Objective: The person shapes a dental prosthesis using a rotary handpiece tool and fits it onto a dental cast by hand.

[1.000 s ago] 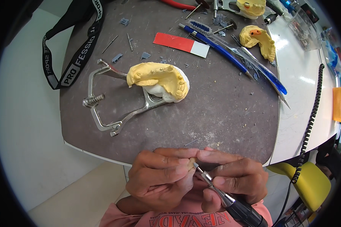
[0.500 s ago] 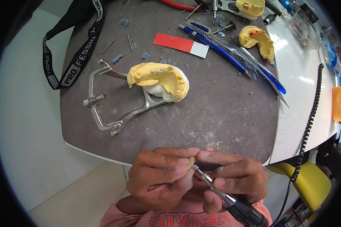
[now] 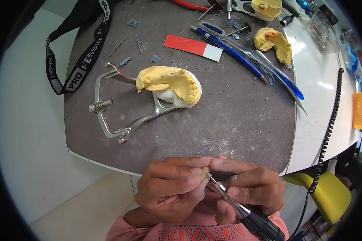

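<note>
At the near edge of the table my left hand [image 3: 167, 188] pinches a small tooth-coloured piece [image 3: 204, 173], perhaps a dental crown; the fingertips cover most of it. My right hand [image 3: 259, 186] is closed round a black and silver rotary handpiece [image 3: 251, 217], its fingertips meeting those of the left. The grey pointed tip [image 3: 209, 175] of the handpiece appears to touch the piece. Beyond my hands lies a yellow dental cast [image 3: 171, 82] on a white base, fixed to a metal articulator frame [image 3: 102, 120].
White dust [image 3: 215, 144] and a thin bur [image 3: 203, 150] lie just beyond my hands. A red-and-white strip [image 3: 189, 46], a blue pen [image 3: 239, 58] and another yellow cast [image 3: 273, 44] are farther off. A coiled black cord [image 3: 330, 124] hangs at the right; a black strap [image 3: 84, 66] lies far left.
The handpiece tip has shifted very slightly against the small piece. Both hands keep nearly the same place and grip.
</note>
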The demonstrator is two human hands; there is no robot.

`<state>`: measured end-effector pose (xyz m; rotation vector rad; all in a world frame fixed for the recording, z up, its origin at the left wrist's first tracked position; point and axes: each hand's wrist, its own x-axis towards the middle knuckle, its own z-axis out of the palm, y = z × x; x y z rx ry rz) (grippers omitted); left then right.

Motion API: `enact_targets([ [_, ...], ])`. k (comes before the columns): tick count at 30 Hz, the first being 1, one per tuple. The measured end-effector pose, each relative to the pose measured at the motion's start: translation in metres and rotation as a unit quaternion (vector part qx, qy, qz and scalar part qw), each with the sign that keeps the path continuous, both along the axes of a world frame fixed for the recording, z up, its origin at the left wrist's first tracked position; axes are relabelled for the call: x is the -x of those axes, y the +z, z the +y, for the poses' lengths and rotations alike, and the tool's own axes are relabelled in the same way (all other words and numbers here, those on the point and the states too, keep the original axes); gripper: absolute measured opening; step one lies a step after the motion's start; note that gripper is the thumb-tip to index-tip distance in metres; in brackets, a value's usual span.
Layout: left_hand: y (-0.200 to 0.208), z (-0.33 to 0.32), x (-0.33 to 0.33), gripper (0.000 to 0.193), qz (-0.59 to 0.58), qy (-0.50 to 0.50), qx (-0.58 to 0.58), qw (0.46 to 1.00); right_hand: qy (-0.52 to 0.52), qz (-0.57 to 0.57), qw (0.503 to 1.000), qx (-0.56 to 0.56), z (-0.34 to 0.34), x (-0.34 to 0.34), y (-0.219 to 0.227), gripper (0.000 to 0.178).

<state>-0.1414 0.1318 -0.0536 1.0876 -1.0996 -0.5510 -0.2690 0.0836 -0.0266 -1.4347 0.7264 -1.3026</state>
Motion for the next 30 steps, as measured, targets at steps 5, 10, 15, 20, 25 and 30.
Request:
enact_targets([
  [5, -0.002, 0.0, 0.0, 0.018, -0.015, 0.004, 0.012, 1.0, 0.019, 0.008, 1.0, 0.02, -0.001, 0.002, -0.001, 0.019],
  [10, 0.003, 0.001, 0.0, 0.02, -0.031, -0.006, -0.027, 0.999, 0.019, 0.014, 0.999, 0.038, -0.002, 0.004, -0.005, 0.02],
  [15, 0.0, -0.001, 0.002, 0.015, 0.011, 0.016, 0.009, 1.0, 0.028, 0.014, 0.997, 0.064, -0.003, 0.004, -0.009, 0.02],
  [20, -0.006, -0.001, 0.002, 0.013, 0.002, 0.016, 0.033, 0.999, 0.033, 0.027, 0.998, 0.05, -0.002, 0.004, -0.006, 0.019],
  [25, -0.003, 0.001, 0.0, 0.019, -0.017, 0.007, 0.013, 1.0, 0.05, 0.031, 0.995, 0.078, -0.003, 0.006, -0.007, 0.02],
  [30, 0.0, 0.001, 0.002, 0.022, -0.011, 0.01, -0.004, 1.0, 0.047, 0.025, 0.996, 0.067, -0.005, 0.009, -0.009, 0.02],
])
